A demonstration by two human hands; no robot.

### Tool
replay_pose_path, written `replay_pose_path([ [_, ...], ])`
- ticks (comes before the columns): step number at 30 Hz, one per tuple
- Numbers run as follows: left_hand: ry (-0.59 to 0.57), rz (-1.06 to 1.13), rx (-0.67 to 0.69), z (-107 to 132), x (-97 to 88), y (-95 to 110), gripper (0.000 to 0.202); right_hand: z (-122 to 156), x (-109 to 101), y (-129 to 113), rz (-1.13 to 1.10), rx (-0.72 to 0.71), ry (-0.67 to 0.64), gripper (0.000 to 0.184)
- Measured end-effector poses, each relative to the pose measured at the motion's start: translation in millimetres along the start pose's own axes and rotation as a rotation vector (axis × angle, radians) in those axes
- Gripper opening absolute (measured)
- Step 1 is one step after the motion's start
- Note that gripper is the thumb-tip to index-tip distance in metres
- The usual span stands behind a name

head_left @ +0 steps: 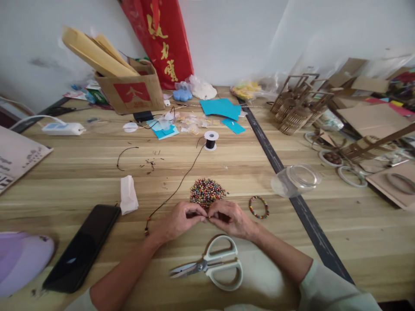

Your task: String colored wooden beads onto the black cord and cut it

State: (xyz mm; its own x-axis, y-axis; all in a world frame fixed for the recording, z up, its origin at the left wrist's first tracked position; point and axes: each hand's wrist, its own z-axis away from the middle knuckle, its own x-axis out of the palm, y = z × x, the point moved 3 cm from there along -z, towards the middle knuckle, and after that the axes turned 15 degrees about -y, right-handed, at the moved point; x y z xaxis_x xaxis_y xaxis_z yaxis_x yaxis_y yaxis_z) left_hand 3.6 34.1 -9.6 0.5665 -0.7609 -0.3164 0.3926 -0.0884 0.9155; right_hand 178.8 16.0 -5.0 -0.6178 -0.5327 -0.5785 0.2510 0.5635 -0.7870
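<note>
Both my hands meet just in front of a heap of small multicoloured beads (207, 192). My left hand (183, 220) is closed in a pinch, and what it grips is too small to make out. Thumb and finger of my right hand (231, 219) pinch what looks like a tiny bead (209, 217), touching the left fingertips. A black cord (181, 181) runs from a white spool (210, 141) to my left wrist, with a few beads on it; its end is hidden. Scissors (207, 264) with pale handles lie partly spread below my hands. A finished-looking bead bracelet (259, 207) rests to the right.
A black phone (82, 248) and folded white paper (129, 194) lie left. A clear plastic container (296, 180) stands right, near a dark strip (304, 216) across the table. Small bamboo baskets (295, 110), blue cards (220, 108) and a cardboard box (132, 93) sit farther back.
</note>
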Motion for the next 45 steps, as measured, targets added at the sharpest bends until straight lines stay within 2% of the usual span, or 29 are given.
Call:
replay_pose_path([
  [5,-0.013,0.066,-0.028,0.6,0.3,1.4,0.008,0.3,-0.3,1.2,-0.004,-0.017,-0.003,0.006],
  [16,-0.01,0.067,-0.046,-1.9,0.2,8.3,0.006,1.4,-0.2,4.1,0.017,-0.029,-0.009,0.007],
  [22,-0.009,0.095,-0.032,-1.9,1.2,7.7,0.009,3.1,2.3,9.2,-0.01,-0.058,0.028,0.018],
  [27,-0.01,0.076,-0.002,-3.1,-0.2,7.4,0.011,2.9,0.5,4.0,0.034,-0.096,0.046,0.02],
  [34,0.0,0.166,0.039,-1.8,-5.0,5.4,0.024,5.1,-1.0,-4.3,0.177,-0.115,-0.036,0.016],
  [39,-0.023,0.279,0.04,0.0,-5.4,6.8,0.028,7.6,-0.5,-1.2,0.232,-0.082,-0.003,0.014],
  [45,-0.056,0.262,0.055,-0.6,-3.4,6.4,0.024,6.6,-0.1,-1.2,0.245,-0.086,0.021,0.015],
])
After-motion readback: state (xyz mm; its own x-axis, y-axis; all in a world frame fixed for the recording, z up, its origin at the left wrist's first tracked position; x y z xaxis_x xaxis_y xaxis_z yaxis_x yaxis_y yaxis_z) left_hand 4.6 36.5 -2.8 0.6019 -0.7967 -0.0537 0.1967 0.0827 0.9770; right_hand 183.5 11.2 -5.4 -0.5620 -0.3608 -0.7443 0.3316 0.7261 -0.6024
